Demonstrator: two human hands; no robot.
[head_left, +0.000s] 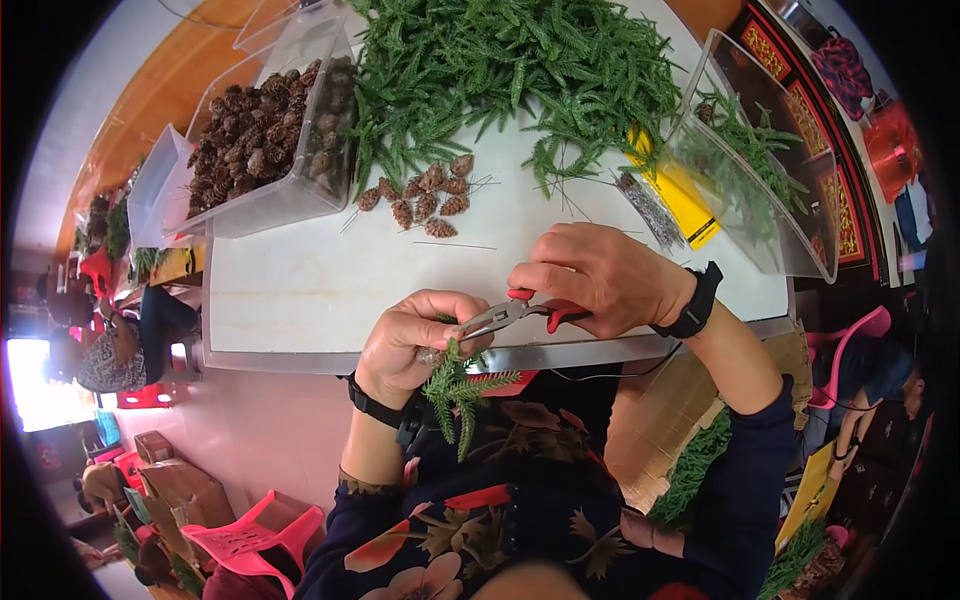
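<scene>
My left hand [415, 335] is closed around a small green artificial pine sprig [462, 390], whose needles hang down past the table's front edge. A brownish pine cone [430, 355] shows partly between the fingers; most of it is hidden. In my right hand [600, 280] is a pair of long-nose pliers [503, 313] with red handles. Their jaws point left and reach the top of the sprig at my left fingertips; what they grip there is too small to tell. Farther up the table lies a small group of loose pine cones [427, 205] with wire stems.
A clear bin of pine cones [255, 130] stands at the far left. Green artificial pine sprigs [510, 70] are heaped at the back. At right are a yellow packet [675, 200], a bundle of thin wires [648, 208] and a clear bin [765, 170] holding sprigs. A pink chair [262, 535] stands lower left.
</scene>
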